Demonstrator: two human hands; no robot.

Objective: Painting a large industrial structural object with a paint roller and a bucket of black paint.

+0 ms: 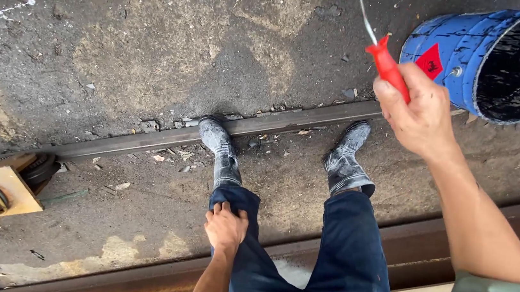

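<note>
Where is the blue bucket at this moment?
In the head view the blue bucket sits at the top right, tipped so its black-coated inside shows, just beyond the right hand, which grips a red-handled tool.

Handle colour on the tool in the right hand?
Red handle, gripped by the right hand; clearest in the head view.
</note>
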